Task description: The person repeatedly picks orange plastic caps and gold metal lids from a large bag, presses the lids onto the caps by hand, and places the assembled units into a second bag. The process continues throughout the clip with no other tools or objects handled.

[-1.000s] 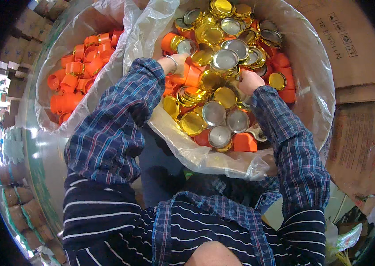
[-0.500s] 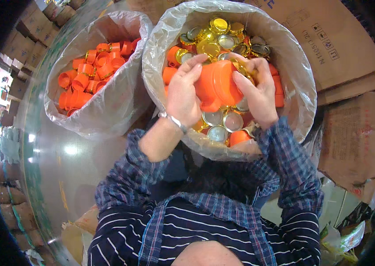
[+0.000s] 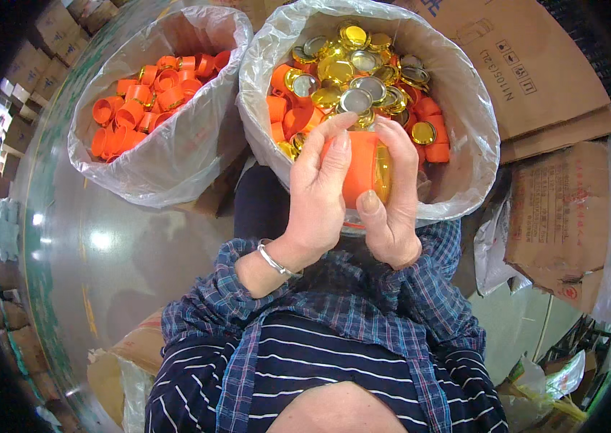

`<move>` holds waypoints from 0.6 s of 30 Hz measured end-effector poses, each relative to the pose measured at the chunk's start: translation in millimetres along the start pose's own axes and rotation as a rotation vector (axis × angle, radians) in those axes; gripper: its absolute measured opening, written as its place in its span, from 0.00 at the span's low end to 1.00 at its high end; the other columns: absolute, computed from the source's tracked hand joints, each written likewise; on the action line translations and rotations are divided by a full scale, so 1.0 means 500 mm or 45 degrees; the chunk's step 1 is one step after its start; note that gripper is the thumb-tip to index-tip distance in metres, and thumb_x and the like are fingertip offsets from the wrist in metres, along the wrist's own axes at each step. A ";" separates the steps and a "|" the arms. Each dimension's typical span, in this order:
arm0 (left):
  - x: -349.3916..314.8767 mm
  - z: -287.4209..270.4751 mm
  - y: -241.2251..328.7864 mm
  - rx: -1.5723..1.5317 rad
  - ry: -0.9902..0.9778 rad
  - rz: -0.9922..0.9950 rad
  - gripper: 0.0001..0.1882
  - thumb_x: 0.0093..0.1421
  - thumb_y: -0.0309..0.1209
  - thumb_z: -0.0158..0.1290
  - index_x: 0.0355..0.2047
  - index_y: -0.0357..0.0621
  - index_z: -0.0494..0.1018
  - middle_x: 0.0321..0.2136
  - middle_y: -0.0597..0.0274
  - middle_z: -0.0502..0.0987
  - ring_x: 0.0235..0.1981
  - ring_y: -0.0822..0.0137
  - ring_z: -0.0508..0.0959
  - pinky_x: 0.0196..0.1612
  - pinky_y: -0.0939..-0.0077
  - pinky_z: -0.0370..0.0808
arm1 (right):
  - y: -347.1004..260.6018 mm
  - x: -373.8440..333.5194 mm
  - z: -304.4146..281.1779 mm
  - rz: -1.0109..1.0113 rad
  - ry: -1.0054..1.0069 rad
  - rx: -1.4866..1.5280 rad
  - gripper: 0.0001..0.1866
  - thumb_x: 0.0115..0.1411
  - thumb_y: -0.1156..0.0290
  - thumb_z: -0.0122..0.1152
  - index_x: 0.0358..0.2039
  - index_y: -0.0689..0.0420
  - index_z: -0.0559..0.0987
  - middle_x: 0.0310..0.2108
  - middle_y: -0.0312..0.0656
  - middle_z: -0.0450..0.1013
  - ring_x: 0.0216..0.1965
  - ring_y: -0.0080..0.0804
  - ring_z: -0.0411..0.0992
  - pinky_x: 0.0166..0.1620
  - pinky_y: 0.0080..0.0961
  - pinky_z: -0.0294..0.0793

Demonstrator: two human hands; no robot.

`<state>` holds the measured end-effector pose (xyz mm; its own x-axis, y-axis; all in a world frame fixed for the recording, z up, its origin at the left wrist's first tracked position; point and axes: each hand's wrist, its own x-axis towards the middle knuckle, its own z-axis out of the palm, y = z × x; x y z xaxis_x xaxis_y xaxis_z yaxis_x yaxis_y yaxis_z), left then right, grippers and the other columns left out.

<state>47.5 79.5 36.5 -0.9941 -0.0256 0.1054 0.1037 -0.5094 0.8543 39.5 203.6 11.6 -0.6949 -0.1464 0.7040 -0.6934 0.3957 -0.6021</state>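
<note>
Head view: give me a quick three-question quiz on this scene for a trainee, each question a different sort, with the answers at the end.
1. True or false: the left hand and the right hand are both on the orange piece.

2. Multiple choice: which colours are the loose discs in the right-hand bag?
A) Blue and green
B) Gold and silver
C) Black and white

3. Fill in the blank: the bracelet circles the ____ wrist.

Key: 1. True. 2. B. 3. Left.
</note>
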 end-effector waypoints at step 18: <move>0.030 -0.064 -0.041 0.146 -0.044 -0.109 0.19 0.71 0.32 0.45 0.57 0.32 0.69 0.52 0.54 0.74 0.52 0.67 0.74 0.57 0.74 0.70 | 0.025 -0.032 0.053 0.186 0.112 -0.043 0.29 0.59 0.64 0.63 0.57 0.64 0.68 0.52 0.51 0.68 0.54 0.44 0.68 0.58 0.36 0.66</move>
<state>29.7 61.9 4.2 -0.9980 0.0447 0.0453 0.0233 -0.4066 0.9133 37.2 187.0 -17.1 -0.7677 -0.0059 0.6407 -0.5782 0.4372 -0.6889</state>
